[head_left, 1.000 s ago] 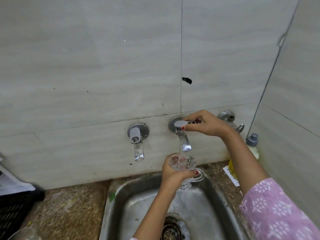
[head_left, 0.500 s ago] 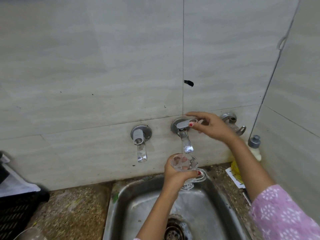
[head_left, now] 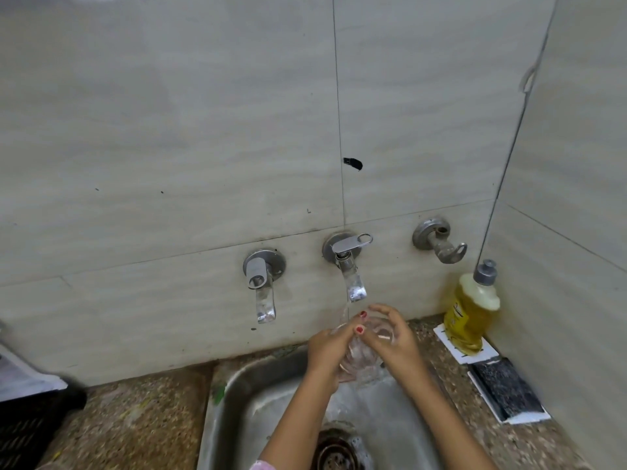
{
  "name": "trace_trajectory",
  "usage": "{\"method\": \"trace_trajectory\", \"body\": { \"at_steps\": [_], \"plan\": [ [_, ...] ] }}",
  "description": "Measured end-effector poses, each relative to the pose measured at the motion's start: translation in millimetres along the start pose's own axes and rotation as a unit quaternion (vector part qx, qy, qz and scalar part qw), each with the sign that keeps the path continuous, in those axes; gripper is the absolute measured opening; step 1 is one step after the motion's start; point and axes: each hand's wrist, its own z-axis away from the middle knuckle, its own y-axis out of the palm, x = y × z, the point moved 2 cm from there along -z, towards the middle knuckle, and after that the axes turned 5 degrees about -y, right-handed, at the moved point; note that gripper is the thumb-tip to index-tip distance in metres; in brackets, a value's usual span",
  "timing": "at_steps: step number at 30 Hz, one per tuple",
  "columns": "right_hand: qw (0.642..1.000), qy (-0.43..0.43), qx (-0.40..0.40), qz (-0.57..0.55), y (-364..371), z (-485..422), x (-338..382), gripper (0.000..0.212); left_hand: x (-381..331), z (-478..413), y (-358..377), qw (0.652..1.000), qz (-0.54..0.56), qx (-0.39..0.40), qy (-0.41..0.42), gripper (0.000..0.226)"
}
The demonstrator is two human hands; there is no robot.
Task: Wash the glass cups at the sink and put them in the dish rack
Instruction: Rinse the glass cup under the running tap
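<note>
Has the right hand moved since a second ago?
Yes. The right hand left the tap lever and came down onto the glass cup under the spout.

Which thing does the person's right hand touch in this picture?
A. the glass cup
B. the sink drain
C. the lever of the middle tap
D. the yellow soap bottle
A: the right hand curls its fingers round the rim of the glass cup, which the left hand grips from the other side, under the tap.
</note>
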Motion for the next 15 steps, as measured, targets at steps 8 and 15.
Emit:
{"method": "trace_trajectory", "body": {
  "at_steps": [8,15],
  "plan": [
    [0.986,0.138,-0.080,-0.050,24,1,-24,0.029,12,-9,6,0.970,0.234,0.050,-0.043,0.048],
    [0.925,0.293,-0.105,-0.217,28,-2,-34,0.027,25,15,7,0.847,-0.365,-0.204,0.329,0.075]
  ]
}}
